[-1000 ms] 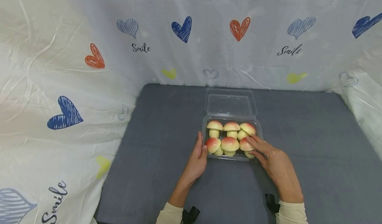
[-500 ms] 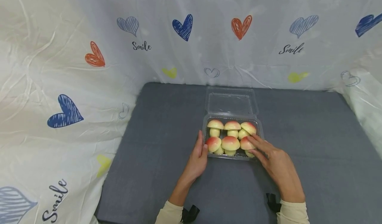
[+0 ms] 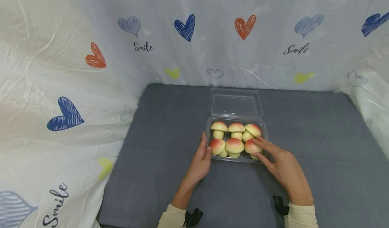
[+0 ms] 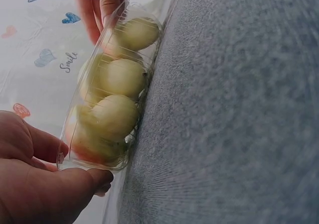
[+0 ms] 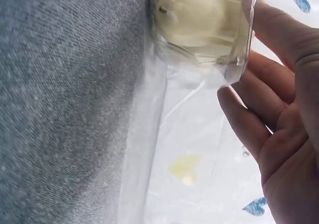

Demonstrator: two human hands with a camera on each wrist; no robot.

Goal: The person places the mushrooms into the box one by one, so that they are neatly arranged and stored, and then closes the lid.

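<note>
A clear plastic clamshell box (image 3: 212,158) lies on the grey cloth with its lid (image 3: 235,102) folded back. Inside are two rows of mushroom-shaped pieces (image 3: 234,145) with yellow stems and red-tinged caps. My left hand (image 3: 200,162) grips the box's left side, thumb near the front corner. With its thumb and fingertips, my right hand (image 3: 284,165) holds the front right mushroom-shaped piece (image 3: 253,146), which sits in the box. In the right wrist view, that hand's other fingers (image 5: 244,117) are outside the box wall. The held piece's stem is partly hidden by the thumb.
A grey cloth (image 3: 170,120) covers the table around the box. White curtains (image 3: 273,5) printed with hearts and "Smile" hang behind and at the sides. A black strap (image 3: 280,205) is at the right wrist, another strap (image 3: 193,218) at the left.
My right hand has shifted slightly to the right, and the front right mushroom-shaped piece has moved a little that way with it. My left hand stays on the box.
</note>
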